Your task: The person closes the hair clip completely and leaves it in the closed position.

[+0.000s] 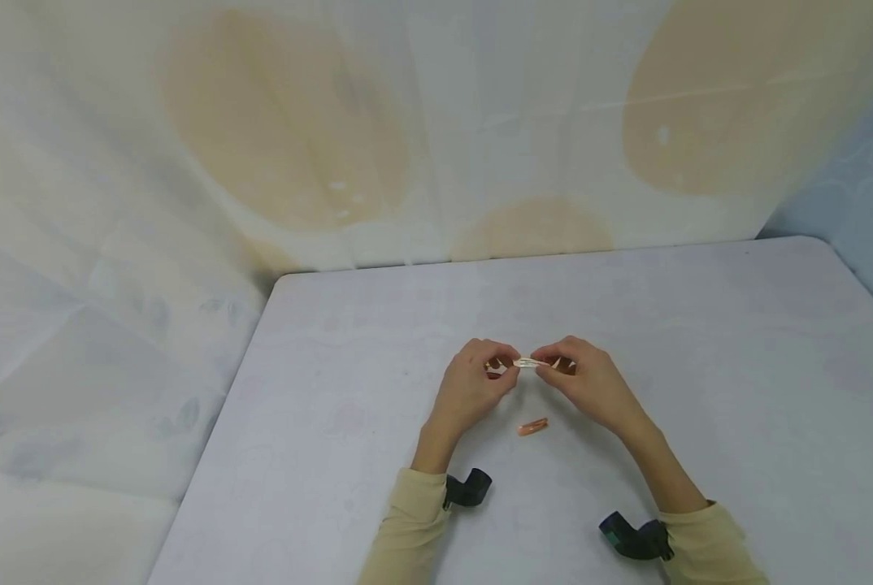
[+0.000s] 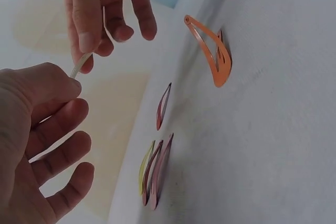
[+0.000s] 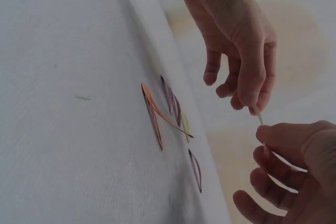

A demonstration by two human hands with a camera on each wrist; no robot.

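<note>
Above the white table (image 1: 700, 341), my left hand (image 1: 473, 386) and right hand (image 1: 590, 382) each pinch one end of a pale snap hair clip (image 1: 530, 363); an orange clip (image 1: 532, 426) lies just below.

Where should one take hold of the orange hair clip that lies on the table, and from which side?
I would pinch the orange hair clip at its narrow closed end, coming from above. It lies flat on the table and apart from the other clips; its raised tongue probably leaves a gap for a fingertip. Both hands currently hold a pale clip.
</note>
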